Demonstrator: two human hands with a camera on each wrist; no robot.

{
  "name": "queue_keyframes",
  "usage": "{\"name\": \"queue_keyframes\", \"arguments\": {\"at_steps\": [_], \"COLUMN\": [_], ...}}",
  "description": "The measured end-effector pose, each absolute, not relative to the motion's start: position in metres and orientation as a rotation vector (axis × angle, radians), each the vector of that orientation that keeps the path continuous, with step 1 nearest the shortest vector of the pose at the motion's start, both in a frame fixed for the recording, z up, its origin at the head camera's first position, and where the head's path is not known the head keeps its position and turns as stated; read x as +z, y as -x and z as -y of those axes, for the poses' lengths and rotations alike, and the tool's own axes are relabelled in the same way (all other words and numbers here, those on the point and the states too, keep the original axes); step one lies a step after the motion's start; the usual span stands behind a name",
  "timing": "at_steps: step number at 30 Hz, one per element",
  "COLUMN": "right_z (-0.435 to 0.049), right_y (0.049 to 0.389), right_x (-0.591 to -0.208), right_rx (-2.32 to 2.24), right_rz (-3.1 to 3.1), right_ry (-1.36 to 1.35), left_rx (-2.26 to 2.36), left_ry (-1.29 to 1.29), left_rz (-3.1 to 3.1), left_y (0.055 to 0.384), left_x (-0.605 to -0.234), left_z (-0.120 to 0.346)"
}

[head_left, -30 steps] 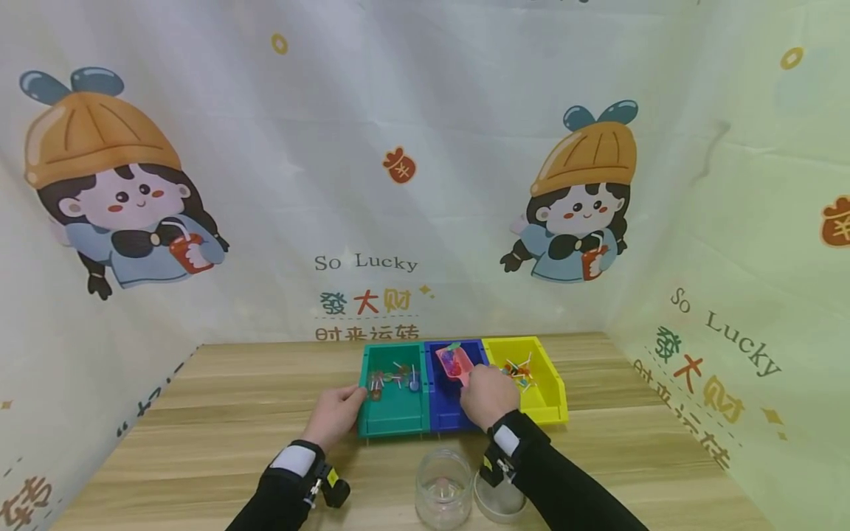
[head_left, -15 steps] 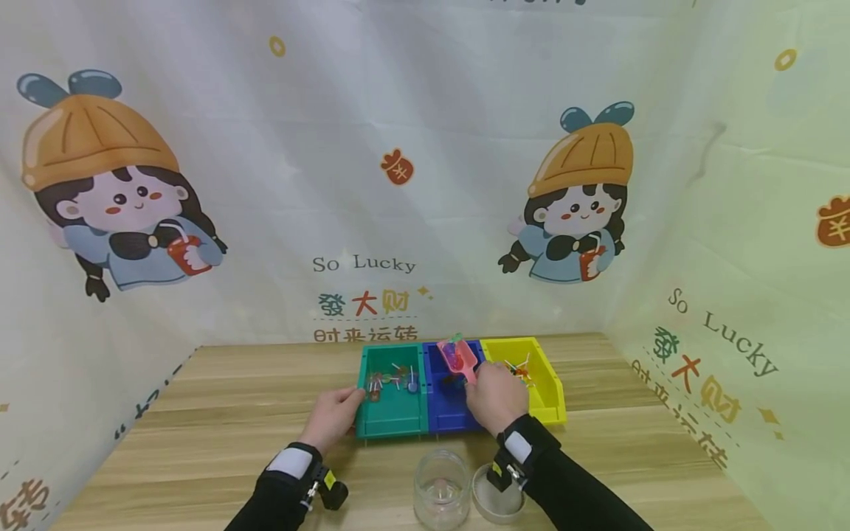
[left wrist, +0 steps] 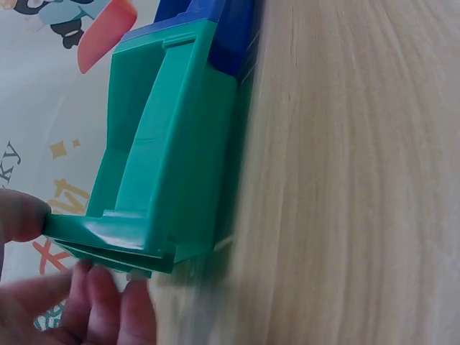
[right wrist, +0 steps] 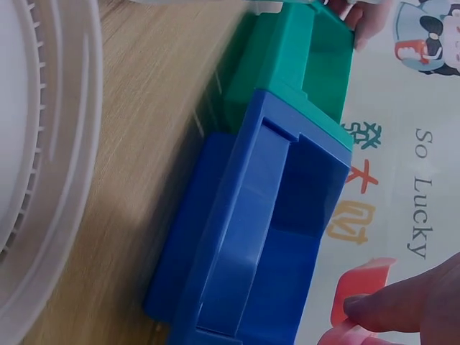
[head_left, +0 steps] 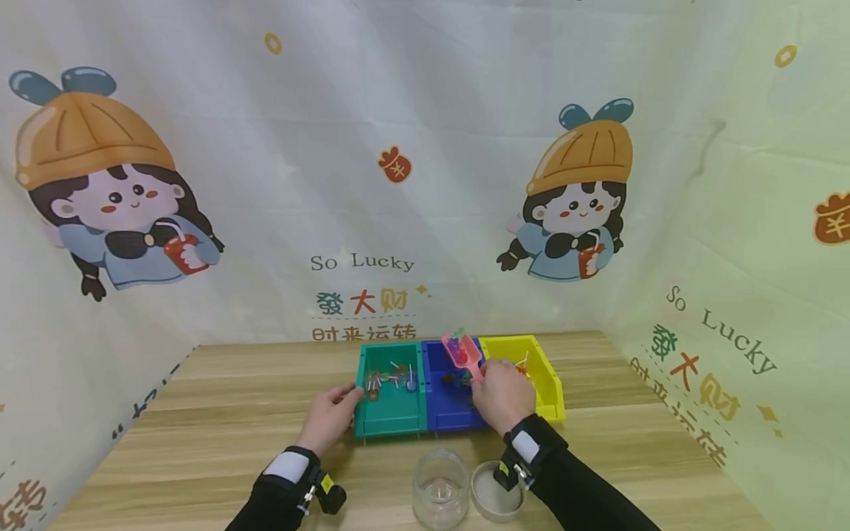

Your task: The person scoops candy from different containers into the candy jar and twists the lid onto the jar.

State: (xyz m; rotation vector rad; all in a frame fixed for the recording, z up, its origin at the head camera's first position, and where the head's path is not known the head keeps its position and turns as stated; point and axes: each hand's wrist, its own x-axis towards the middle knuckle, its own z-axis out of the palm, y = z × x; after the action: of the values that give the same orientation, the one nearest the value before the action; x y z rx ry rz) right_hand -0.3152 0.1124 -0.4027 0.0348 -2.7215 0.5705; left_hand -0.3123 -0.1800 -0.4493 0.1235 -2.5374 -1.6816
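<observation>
My left hand [head_left: 328, 419] grips the left wall of the green bin [head_left: 390, 422], thumb on one side and fingers on the other in the left wrist view. Several lollipops [head_left: 412, 380] lie in that bin. In my right hand [head_left: 506, 397] is the handle of a small pink scoop [head_left: 471, 358], held above the blue bin [head_left: 454, 421]. Purple, red and green candies [head_left: 457, 349] sit in the scoop's bowl. More dark candies [head_left: 450, 378] lie below in the blue bin. The right wrist view shows my thumb [right wrist: 388, 305] pressed on the scoop.
A yellow bin [head_left: 550, 398] with white-stick lollipops adjoins the blue bin, partly behind my right hand. Nearer me stand a clear jar [head_left: 441, 490] and a round pale lid [head_left: 496, 499] under my right wrist. A printed curtain [head_left: 458, 221] hangs behind the table.
The right hand has lifted the loaded scoop a little up and to the right, uncovering candies in the blue bin. The left hand keeps its grip on the green bin.
</observation>
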Motion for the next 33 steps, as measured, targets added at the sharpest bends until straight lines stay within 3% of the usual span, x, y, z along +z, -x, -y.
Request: {"name": "queue_keyframes", "arguments": {"at_steps": [18, 33], "right_z": [-0.132, -0.148], "right_y": [0.295, 0.269], "right_x": [-0.381, -0.369], "right_rx": [0.635, 0.641], "right_rz": [2.737, 2.69], "right_ry": [-0.08, -0.181], "left_rx": [-1.631, -1.871], "left_ry": [-0.007, 0.197], "left_rz": [2.445, 2.45], "left_y": [0.281, 0.245], "left_x": [-0.426, -0.426], "left_z": [0.168, 0.143]}}
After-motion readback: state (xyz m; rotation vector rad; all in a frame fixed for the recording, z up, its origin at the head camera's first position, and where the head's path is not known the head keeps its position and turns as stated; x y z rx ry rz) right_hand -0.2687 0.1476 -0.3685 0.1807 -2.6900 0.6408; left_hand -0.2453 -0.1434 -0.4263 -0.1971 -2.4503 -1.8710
